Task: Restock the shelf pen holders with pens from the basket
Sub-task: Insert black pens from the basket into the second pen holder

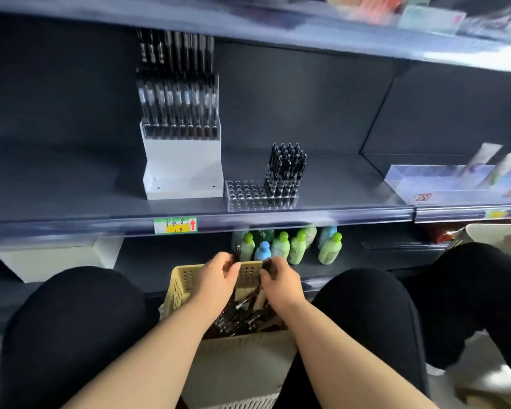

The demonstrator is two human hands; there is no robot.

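A beige perforated basket (pixel 181 286) sits between my knees, holding several black pens (pixel 242 317). My left hand (pixel 216 278) and my right hand (pixel 281 281) are both over the basket, fingers closed around black pens that rise from the pile. On the middle shelf stands a clear pen holder (pixel 248 194) with many holes; its right end holds a cluster of black pens (pixel 286 169), its left holes are bare. To its left a white tiered holder (pixel 180 166) carries rows of black pens.
Green and blue bottles (pixel 295 245) stand on the lower shelf just behind the basket. A price tag (pixel 175 225) is on the shelf edge. A clear tray (pixel 443 181) lies at the right, a white box (pixel 53 258) at lower left. My knees flank the basket.
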